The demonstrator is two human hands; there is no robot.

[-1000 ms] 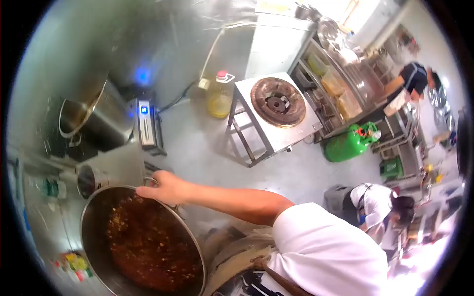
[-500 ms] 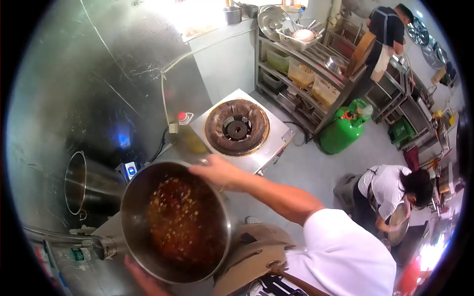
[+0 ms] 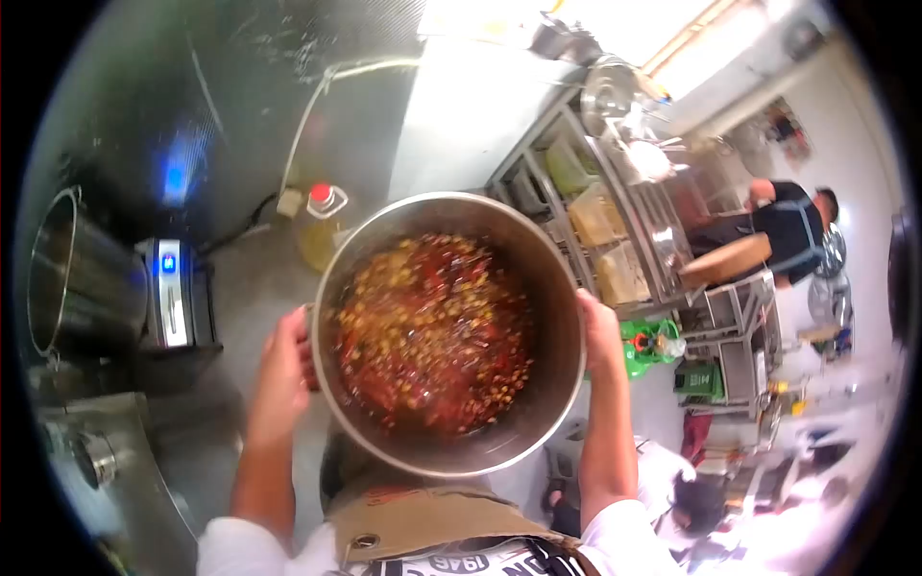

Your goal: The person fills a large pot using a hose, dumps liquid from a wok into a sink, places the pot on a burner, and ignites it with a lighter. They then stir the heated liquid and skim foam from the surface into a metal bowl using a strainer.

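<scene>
A large steel pot [image 3: 552,384] is held up in front of my apron, between both hands. Inside it lies a steaming reddish-brown, oily mix [image 3: 437,336] with many small yellowish bits and dark red pieces. My left hand [image 3: 285,360] is closed at the pot's left side, its fingers curled at what looks like a handle. On the opposite side my right hand [image 3: 600,331] grips the pot just below the rim; its fingertips are partly hidden behind the wall. The burner seen earlier is now covered by the pot.
An oil jug with a red cap [image 3: 322,197] stands behind the pot. To the left are an induction cooker [image 3: 171,293] and a tall steel pot [image 3: 72,278]. A metal shelf [image 3: 634,221] holds tubs, near a green gas cylinder [image 3: 639,360]. Two people [image 3: 797,226] work at the right.
The pot has moved right and up, away from the left counter, and sits level in front of me. My left hand, mostly hidden before, now shows at its side. The view has turned.
</scene>
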